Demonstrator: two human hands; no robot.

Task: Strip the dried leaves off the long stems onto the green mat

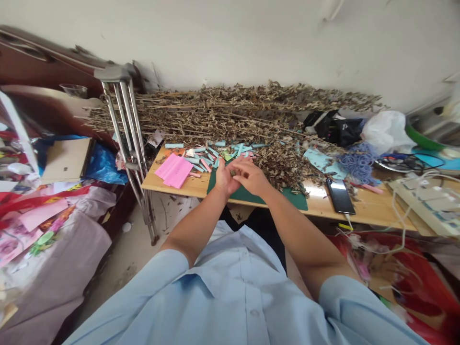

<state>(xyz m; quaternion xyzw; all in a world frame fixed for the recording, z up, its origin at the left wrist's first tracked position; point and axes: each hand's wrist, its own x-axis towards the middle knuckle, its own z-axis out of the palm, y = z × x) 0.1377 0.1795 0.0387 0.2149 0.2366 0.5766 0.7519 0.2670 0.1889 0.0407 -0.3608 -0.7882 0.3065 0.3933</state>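
Observation:
My left hand [224,178] is raised over the green mat [287,197], palm turned up and thumb apart, its fingers partly behind the other hand. My right hand [252,177] lies across that palm with its fingers bent together. Whatever small thing is between the hands is too hidden to make out. Just beyond them lie several light-blue and pink paper rolls [205,158]. A heap of crumbled dried leaves [283,165] spreads right beside my right hand. Left of the mat rests a stack of pink paper sheets [174,170].
Long dried plant stalks [215,112] are piled along the wall. Metal crutches [131,129] lean at the table's left end. To the right are a phone [339,195] on a cable, blue yarn [357,162], a white plastic bag [386,130] and a power strip [427,199].

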